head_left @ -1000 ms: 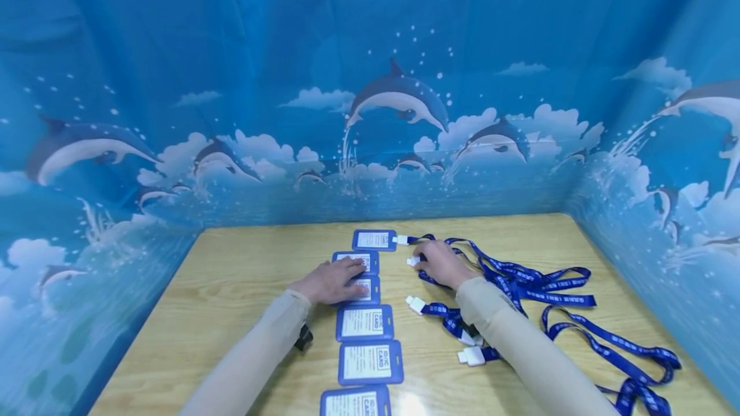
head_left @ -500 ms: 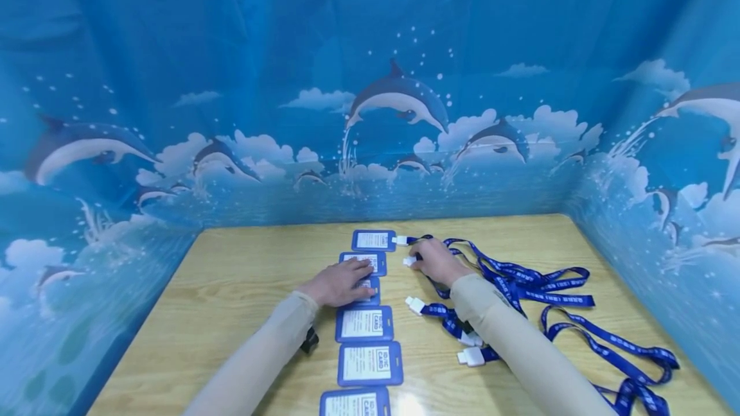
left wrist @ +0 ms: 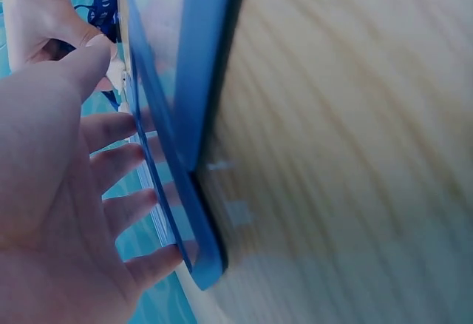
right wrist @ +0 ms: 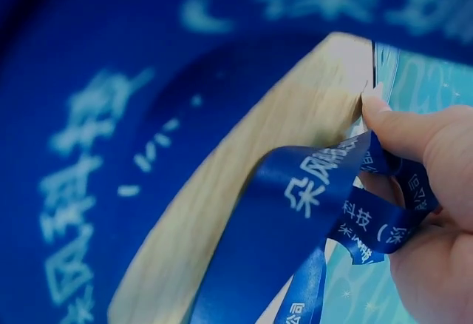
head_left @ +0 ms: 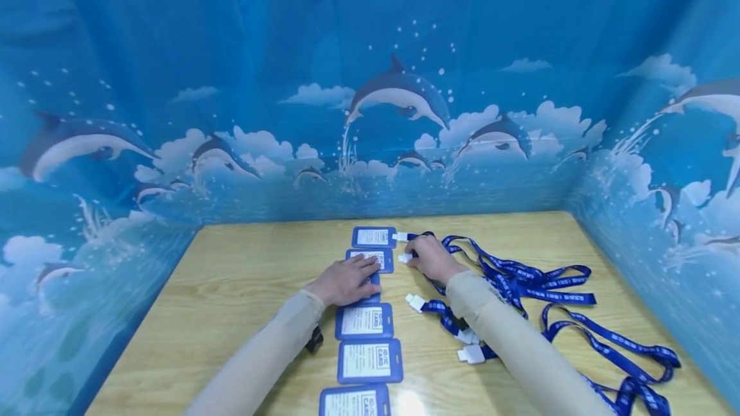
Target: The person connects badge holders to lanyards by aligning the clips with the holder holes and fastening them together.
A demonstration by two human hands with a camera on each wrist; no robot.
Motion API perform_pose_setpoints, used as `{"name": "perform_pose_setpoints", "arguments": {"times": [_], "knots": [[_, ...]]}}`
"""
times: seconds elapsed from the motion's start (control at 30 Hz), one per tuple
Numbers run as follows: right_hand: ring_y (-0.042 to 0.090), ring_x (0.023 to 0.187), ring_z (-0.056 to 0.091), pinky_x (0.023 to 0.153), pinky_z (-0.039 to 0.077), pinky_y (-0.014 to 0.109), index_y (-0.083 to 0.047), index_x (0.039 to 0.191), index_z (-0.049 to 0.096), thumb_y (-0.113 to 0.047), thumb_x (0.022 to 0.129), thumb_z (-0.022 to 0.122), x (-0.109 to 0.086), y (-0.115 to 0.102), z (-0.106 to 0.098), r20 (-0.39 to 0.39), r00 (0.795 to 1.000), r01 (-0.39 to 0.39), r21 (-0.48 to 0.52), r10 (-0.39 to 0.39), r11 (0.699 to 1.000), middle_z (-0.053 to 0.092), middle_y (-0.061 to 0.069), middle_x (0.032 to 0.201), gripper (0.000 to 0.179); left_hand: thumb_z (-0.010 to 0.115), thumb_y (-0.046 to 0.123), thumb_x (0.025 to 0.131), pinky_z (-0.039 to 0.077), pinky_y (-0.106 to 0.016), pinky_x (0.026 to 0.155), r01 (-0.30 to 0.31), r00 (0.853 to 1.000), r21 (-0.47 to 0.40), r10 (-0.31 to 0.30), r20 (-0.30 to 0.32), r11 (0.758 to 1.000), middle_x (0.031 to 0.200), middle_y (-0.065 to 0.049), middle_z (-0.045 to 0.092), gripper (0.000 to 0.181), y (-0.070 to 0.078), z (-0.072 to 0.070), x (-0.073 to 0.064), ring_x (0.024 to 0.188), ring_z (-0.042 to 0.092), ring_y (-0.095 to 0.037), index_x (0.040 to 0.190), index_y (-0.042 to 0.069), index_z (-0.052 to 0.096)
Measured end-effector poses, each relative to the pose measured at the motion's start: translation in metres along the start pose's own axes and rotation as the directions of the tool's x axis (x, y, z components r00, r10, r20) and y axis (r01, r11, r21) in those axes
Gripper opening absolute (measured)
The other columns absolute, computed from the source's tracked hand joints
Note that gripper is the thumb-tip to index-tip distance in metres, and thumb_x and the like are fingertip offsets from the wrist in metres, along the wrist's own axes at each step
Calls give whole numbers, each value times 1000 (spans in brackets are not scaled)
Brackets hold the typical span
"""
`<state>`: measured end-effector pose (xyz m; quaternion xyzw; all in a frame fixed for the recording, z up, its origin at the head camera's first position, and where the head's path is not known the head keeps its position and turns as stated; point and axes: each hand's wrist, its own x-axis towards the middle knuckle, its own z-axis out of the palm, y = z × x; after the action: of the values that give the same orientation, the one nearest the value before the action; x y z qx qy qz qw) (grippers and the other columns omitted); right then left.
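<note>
In the head view my left hand (head_left: 345,280) lies over a blue ID card holder (head_left: 386,260), the second from the back. Its spread fingers press that holder's face in the left wrist view. The third card holder (head_left: 374,294) is partly hidden under the same hand. To the right, my right hand (head_left: 435,259) pinches a blue lanyard by its white clip end (head_left: 404,258), just right of the second holder's slotted edge. In the right wrist view the printed lanyard strap (right wrist: 295,198) loops between thumb and fingers.
The farthest card holder (head_left: 374,237) has another lanyard's white clip (head_left: 400,236) at its slot. Several more holders (head_left: 370,361) continue the column toward the front. Loose lanyards (head_left: 520,284) lie on the right of the wooden table (head_left: 243,275). A dolphin-print curtain (head_left: 277,114) surrounds it.
The left hand has slid the second card holder to the right. My right hand has shifted slightly left with the lanyard clip, narrowing the gap between clip and holder.
</note>
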<state>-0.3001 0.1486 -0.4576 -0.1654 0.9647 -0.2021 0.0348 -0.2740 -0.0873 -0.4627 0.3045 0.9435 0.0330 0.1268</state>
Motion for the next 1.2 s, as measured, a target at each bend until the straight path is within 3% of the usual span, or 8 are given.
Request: {"name": "perform_pose_setpoints", "arguments": {"times": [0.27,0.57,0.77,0.93,1.2], "knots": [[32,117,64,106,50,47,-4,113,74,-12,90,76,3,-5,3,12,1000,-7,-7,7,1000,73,13,118,25,34,63,103,28,-56,122,-1,1000,30,0,10,1000,167,3,27,69,3,3,5,155,23,-27,159,24,32],[32,110,68,100,54,46,-3,111,75,-10,90,77,4,-7,4,-11,997,75,-32,-76,997,74,14,112,23,34,61,104,28,-53,123,-13,999,29,12,30,999,168,3,24,68,5,3,4,156,20,-25,160,24,29],[31,118,66,104,53,47,-8,116,76,-6,92,73,-1,-1,-2,30,993,113,-44,-112,993,74,9,119,25,35,60,105,29,-53,123,-30,999,36,29,25,999,168,3,24,67,4,2,4,156,20,-26,160,23,30],[30,115,68,102,54,46,-7,116,76,-3,92,71,-1,0,-6,40,980,196,-43,-194,980,75,9,116,25,35,60,105,27,-52,124,-28,999,40,26,28,999,168,3,23,67,3,0,6,156,19,-26,161,23,29],[26,105,70,95,57,43,-9,114,77,-4,92,71,-1,2,-1,30,970,241,-73,-239,968,77,9,109,23,37,59,104,22,-52,126,-23,998,-16,24,51,1000,169,2,21,68,6,1,7,156,17,-27,161,22,28]]}}
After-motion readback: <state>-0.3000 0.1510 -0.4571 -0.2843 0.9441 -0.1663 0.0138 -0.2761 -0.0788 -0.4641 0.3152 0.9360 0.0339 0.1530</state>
